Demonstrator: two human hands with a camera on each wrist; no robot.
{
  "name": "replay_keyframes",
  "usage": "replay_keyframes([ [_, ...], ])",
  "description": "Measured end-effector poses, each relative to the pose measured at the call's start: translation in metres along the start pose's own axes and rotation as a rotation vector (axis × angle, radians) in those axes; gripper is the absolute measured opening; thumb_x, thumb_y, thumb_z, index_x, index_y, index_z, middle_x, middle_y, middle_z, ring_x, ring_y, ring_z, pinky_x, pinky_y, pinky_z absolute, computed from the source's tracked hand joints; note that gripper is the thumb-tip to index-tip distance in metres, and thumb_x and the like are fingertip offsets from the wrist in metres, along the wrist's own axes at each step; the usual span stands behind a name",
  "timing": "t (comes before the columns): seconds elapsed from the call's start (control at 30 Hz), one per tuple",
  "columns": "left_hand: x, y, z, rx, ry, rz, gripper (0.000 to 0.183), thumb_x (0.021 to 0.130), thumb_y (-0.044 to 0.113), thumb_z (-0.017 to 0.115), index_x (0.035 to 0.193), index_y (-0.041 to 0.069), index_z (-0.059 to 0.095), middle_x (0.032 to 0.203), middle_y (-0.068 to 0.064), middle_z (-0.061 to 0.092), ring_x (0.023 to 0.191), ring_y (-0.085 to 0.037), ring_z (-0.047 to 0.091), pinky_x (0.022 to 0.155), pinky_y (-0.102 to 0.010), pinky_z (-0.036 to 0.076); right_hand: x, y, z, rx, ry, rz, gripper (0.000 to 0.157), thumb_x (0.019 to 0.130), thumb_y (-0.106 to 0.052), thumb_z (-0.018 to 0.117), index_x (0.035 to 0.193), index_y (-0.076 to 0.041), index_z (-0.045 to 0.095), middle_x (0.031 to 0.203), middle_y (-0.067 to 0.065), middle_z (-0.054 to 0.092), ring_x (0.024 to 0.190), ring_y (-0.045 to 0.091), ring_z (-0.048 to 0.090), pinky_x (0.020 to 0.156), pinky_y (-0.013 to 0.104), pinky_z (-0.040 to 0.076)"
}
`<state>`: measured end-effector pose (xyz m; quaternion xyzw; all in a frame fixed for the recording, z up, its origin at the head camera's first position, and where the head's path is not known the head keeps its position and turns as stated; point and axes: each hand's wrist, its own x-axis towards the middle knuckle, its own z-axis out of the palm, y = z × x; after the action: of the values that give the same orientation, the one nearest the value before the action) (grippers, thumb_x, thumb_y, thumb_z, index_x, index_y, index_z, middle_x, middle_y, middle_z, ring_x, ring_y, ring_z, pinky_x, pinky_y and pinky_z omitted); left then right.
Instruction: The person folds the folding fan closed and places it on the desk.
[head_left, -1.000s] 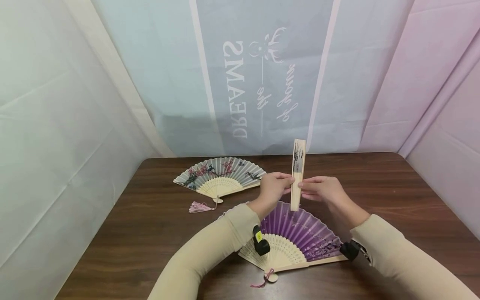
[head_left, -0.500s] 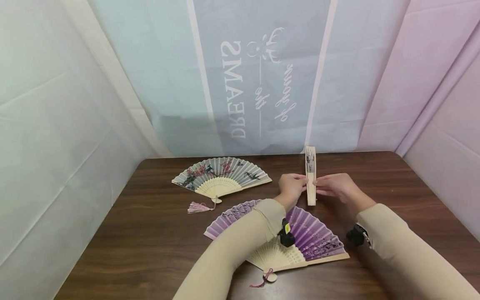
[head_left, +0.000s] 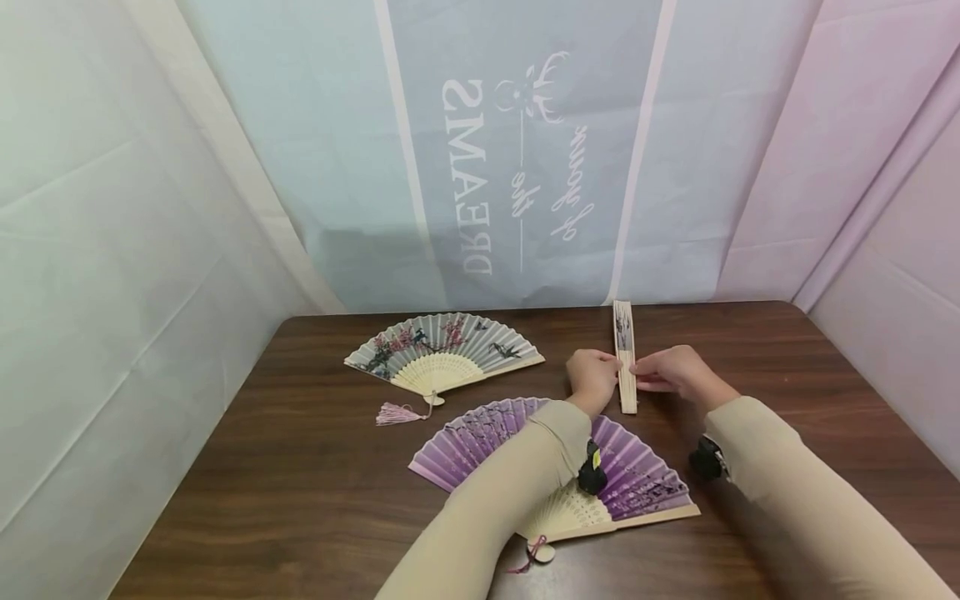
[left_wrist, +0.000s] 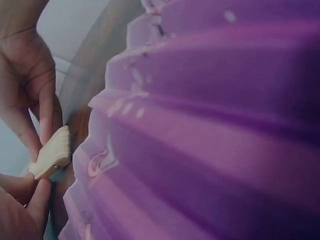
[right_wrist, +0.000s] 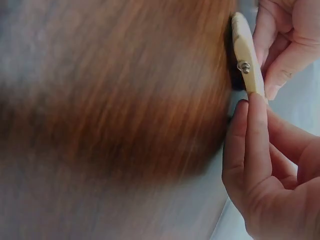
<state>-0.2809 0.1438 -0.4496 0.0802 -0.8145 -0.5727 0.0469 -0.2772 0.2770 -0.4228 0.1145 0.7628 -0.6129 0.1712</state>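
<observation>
A folded hand fan (head_left: 626, 358) with pale wooden ribs and a dark print at its far half lies low over the back right of the table. My left hand (head_left: 594, 377) pinches its left side between thumb and fingers. From the opposite side my right hand (head_left: 678, 372) pinches it as well. The right wrist view shows the metal pivot on the folded fan's end (right_wrist: 244, 65), between the fingertips of both hands. Under my left forearm a spread purple fan (head_left: 480, 442) covers the table; its pleats fill much of the left wrist view.
A spread grey fan (head_left: 450, 342) with flower print and a pink tassel (head_left: 397, 414) lies at the back left of the dark wooden table (head_left: 285, 467). Behind the table's back edge hangs a printed cloth (head_left: 540, 167), with pale cloth walls (head_left: 112, 250) at the sides.
Both hands have moved right with the folded fan and lowered it from nearly upright toward the table. My left forearm now crosses more of the purple fan; the grey fan stays put.
</observation>
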Motion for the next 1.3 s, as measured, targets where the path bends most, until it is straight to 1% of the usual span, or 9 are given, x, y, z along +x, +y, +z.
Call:
replay_keyframes([
  [0.17, 0.0, -0.001, -0.001, 0.135, 0.001, 0.088, 0.01, 0.077, 0.008, 0.082, 0.068, 0.008, 0.079, 0.07, -0.002, 0.076, 0.068, -0.01, 0.069, 0.055, -0.013, 0.048, 0.004, -0.004, -0.003, -0.1, 0.018, 0.027, 0.014, 0.092, 0.001, 0.065, 0.099, 0.012, 0.067, 0.071, -0.002, 0.065, 0.064, 0.005, 0.065, 0.067, 0.021, 0.064],
  [0.4, 0.002, -0.001, 0.002, 0.199, -0.013, 0.076, 0.011, 0.078, 0.01, 0.082, 0.067, 0.01, 0.079, 0.069, -0.001, 0.076, 0.067, -0.011, 0.07, 0.053, -0.015, 0.05, 0.007, -0.009, 0.001, -0.157, 0.061, 0.035, 0.018, 0.089, 0.004, 0.067, 0.101, 0.017, 0.066, 0.067, -0.001, 0.062, 0.056, 0.005, 0.065, 0.062, 0.021, 0.064],
  [0.53, 0.003, -0.001, 0.006, 0.237, -0.007, 0.072, 0.012, 0.077, 0.011, 0.083, 0.066, 0.011, 0.078, 0.068, 0.0, 0.075, 0.066, -0.012, 0.07, 0.054, -0.017, 0.053, 0.01, -0.01, 0.002, -0.239, 0.105, 0.031, 0.019, 0.086, 0.003, 0.071, 0.098, 0.018, 0.068, 0.065, -0.001, 0.062, 0.053, 0.005, 0.065, 0.059, 0.022, 0.063],
  [0.73, 0.003, -0.001, 0.009, 0.229, 0.002, 0.041, 0.013, 0.075, 0.009, 0.084, 0.065, 0.011, 0.077, 0.067, 0.0, 0.075, 0.064, -0.013, 0.069, 0.055, -0.019, 0.054, 0.015, -0.007, 0.0, -0.315, 0.135, 0.051, 0.02, 0.086, -0.002, 0.074, 0.097, 0.015, 0.071, 0.061, -0.002, 0.065, 0.052, 0.005, 0.065, 0.057, 0.022, 0.063],
  [0.87, 0.001, -0.005, 0.001, 0.176, -0.042, 0.076, 0.009, 0.077, 0.007, 0.082, 0.069, 0.007, 0.078, 0.065, -0.003, 0.074, 0.056, -0.008, 0.064, 0.048, -0.014, 0.048, 0.011, 0.003, -0.004, -0.233, 0.128, 0.053, 0.017, 0.089, -0.004, 0.071, 0.091, 0.012, 0.07, 0.06, -0.002, 0.066, 0.053, 0.006, 0.065, 0.058, 0.023, 0.063],
  [0.97, -0.003, -0.008, -0.017, 0.128, -0.123, 0.134, 0.003, 0.08, 0.006, 0.079, 0.077, 0.005, 0.08, 0.066, -0.006, 0.074, 0.051, -0.004, 0.061, 0.045, -0.008, 0.043, 0.001, 0.017, -0.014, -0.112, 0.084, 0.026, 0.017, 0.093, -0.004, 0.065, 0.097, 0.013, 0.067, 0.064, -0.001, 0.068, 0.058, 0.006, 0.066, 0.061, 0.023, 0.064],
  [1.07, -0.006, -0.01, -0.048, 0.103, -0.213, 0.167, 0.009, 0.082, 0.007, 0.078, 0.089, 0.002, 0.08, 0.07, -0.01, 0.076, 0.053, -0.004, 0.063, 0.046, -0.007, 0.045, -0.013, 0.031, -0.029, -0.022, 0.028, -0.004, 0.025, 0.097, -0.004, 0.058, 0.11, 0.017, 0.062, 0.071, -0.001, 0.071, 0.065, 0.006, 0.068, 0.066, 0.023, 0.065],
  [1.23, -0.006, -0.021, -0.111, 0.125, -0.257, 0.166, 0.025, 0.082, 0.015, 0.08, 0.103, 0.003, 0.077, 0.095, -0.01, 0.078, 0.082, -0.016, 0.073, 0.066, -0.017, 0.059, -0.041, 0.048, -0.049, 0.068, -0.015, -0.029, 0.045, 0.103, -0.01, 0.05, 0.132, 0.024, 0.043, 0.084, -0.001, 0.074, 0.075, 0.005, 0.071, 0.074, 0.024, 0.065],
  [1.3, -0.005, -0.028, -0.135, 0.121, -0.243, 0.165, 0.029, 0.082, 0.016, 0.081, 0.107, 0.004, 0.076, 0.104, -0.01, 0.077, 0.095, -0.023, 0.072, 0.077, -0.024, 0.061, -0.049, 0.055, -0.054, 0.115, -0.023, -0.037, 0.043, 0.103, -0.013, 0.052, 0.131, 0.02, 0.046, 0.087, -0.002, 0.074, 0.079, 0.005, 0.071, 0.077, 0.024, 0.065],
])
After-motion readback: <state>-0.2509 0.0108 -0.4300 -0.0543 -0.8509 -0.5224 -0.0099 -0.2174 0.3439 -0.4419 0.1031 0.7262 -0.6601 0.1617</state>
